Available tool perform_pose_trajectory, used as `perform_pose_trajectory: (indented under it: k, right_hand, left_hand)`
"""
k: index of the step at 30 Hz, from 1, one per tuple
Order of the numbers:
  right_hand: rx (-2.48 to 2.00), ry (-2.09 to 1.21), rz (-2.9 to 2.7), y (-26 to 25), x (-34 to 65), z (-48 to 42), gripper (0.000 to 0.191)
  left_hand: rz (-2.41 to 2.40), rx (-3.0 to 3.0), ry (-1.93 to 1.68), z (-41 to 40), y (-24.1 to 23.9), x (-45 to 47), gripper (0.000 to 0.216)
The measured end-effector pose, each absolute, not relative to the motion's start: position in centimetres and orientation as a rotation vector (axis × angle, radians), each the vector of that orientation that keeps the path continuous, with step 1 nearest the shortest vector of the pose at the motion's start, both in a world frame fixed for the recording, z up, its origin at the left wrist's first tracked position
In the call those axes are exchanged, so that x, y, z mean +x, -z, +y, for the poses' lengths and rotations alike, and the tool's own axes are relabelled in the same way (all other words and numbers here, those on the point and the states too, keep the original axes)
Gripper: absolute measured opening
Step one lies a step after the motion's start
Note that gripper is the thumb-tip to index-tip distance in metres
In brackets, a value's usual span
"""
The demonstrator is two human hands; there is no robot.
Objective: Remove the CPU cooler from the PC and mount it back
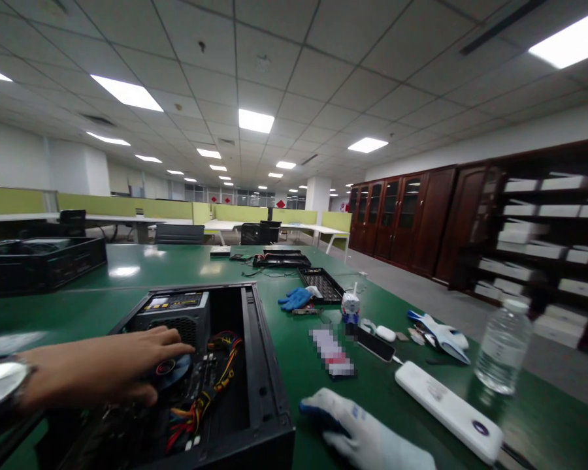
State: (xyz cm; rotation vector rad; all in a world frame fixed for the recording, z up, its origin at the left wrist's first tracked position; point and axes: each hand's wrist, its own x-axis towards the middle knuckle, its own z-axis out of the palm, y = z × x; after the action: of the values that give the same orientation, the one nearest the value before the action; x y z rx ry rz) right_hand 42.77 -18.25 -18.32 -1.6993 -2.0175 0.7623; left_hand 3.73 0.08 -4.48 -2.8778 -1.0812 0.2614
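A black desktop computer case (269, 391) lies on the green table with its side off. My left hand (122, 365), bare and with a watch at the wrist, is stretched over the case, fingers apart and holding nothing that I can see. Under its fingertips is the round cooling fan (174, 371); whether they touch it I cannot tell. Behind the hand sits the power supply (176, 313), and coloured cables (208, 391) run beside the fan. To the right of the case is my right hand (357, 427) in a white and blue glove, slightly blurred, its fingers loosely bent with nothing visible in them.
On the right lie a white power bank (448, 408), a phone (375, 343), a water bottle (504, 349) and a white-blue glove (441, 336). Farther back are a blue glove (296, 299) and black metal panels (321, 285). Another case (44, 264) stands at left.
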Motion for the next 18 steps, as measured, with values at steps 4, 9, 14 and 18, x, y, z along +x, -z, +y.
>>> perform_pose_trajectory:
  k: [4,9,14,18]
  right_hand:
    - [-1.622,-0.615,-2.061,20.7,43.6,-18.0,0.053]
    - [-1.642,-0.585,-2.09,20.9,42.9,-18.1,0.057]
    - [-1.8,-0.726,-1.931,18.2,41.2,-18.9,0.057]
    - [-1.841,-0.887,-1.857,16.3,41.1,-20.5,0.05]
  left_hand:
    - [-0.987,-2.792,-0.458,2.1,7.1,5.6,0.093]
    - [-1.004,-2.69,-0.535,3.9,9.6,5.6,0.106]
    - [-1.003,-2.676,-0.514,4.9,10.0,5.7,0.108]
    - [-1.026,-2.717,-0.563,5.5,10.2,6.1,0.121]
